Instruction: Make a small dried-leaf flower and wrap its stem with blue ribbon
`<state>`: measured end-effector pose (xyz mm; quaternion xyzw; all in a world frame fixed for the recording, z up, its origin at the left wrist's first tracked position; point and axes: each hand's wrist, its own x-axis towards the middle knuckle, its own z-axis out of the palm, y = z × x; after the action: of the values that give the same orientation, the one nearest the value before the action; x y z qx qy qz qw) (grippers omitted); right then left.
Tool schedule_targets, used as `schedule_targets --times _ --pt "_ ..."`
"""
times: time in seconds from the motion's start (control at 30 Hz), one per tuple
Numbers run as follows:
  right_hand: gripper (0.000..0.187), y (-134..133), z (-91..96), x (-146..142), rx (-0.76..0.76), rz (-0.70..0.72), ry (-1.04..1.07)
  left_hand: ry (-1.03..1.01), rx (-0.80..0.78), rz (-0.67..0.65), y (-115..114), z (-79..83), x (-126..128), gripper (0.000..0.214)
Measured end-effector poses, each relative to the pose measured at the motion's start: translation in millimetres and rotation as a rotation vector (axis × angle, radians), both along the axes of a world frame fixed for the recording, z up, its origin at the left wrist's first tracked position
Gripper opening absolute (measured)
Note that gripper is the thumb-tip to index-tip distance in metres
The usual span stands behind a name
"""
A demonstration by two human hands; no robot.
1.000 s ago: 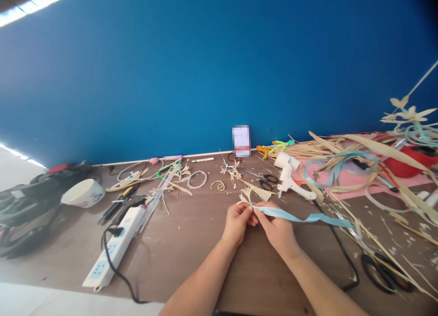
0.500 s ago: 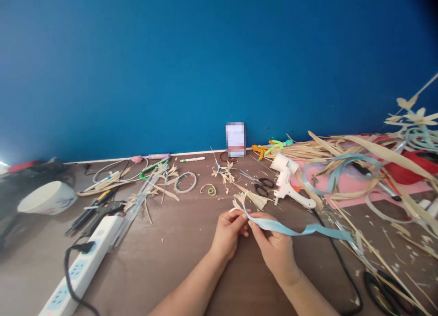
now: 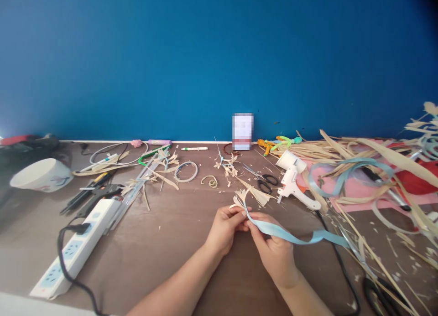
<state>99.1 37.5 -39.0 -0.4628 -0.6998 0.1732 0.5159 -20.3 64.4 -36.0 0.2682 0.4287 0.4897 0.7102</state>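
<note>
My left hand (image 3: 224, 229) pinches the base of a small cream flower (image 3: 240, 198) made of thin, dry-looking petals. A light blue ribbon (image 3: 287, 234) runs from the flower's stem across my right hand (image 3: 275, 247), which grips it between thumb and fingers. The ribbon's loose end trails to the right over the table. Both hands meet close together, and my fingers hide the stem. Just beyond them lies a fan-shaped piece of cream husk (image 3: 258, 196). A white glue gun (image 3: 296, 188) rests to the right of it.
Black-handled scissors (image 3: 263, 179) lie behind the hands, larger scissors (image 3: 379, 293) at the front right. A power strip (image 3: 77, 250) and a white bowl (image 3: 43, 175) are on the left. Husk strips (image 3: 345, 158) pile up at right. The glue gun's black cord (image 3: 338, 256) crosses the table's right side.
The camera view has tilted and shifted slightly, so the table's items sit a little higher. Both hands keep their hold on flower and ribbon; the ribbon's loose end sags slightly lower.
</note>
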Motion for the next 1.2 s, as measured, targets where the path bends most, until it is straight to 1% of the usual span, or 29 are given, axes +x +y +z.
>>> schedule_targets --times 0.13,0.27,0.4,0.57,0.8,0.93,1.07,1.2 --pt "0.018 0 0.4 0 -0.001 0.005 -0.042 0.037 0.014 0.005 -1 1.9 -2 0.019" --pt "0.015 1 1.0 0 -0.005 -0.006 -0.065 0.026 0.018 -0.012 -2 1.8 -3 0.018" --pt "0.014 1 0.6 0 -0.060 -0.018 -0.056 0.015 -0.008 -0.020 -3 4.0 -3 0.022" --pt "0.014 0 -0.2 -1 -0.102 -0.014 0.026 0.010 -0.041 -0.039 -1 5.1 -6 0.024" --pt "0.012 -4 5.5 0 -0.148 -0.014 0.126 -0.165 -0.122 -0.159 2 1.5 -14 0.024" --pt "0.010 -5 3.2 1 -0.231 -0.016 0.204 -0.218 -0.129 -0.211 2 1.4 -17 0.023" --pt "0.011 -5 -0.3 2 -0.310 0.027 0.286 -0.234 -0.134 -0.226 1 2.1 -17 0.028" --pt "0.012 -4 0.2 3 -0.391 0.058 0.353 -0.213 -0.137 -0.223 0 2.9 -16 0.024"
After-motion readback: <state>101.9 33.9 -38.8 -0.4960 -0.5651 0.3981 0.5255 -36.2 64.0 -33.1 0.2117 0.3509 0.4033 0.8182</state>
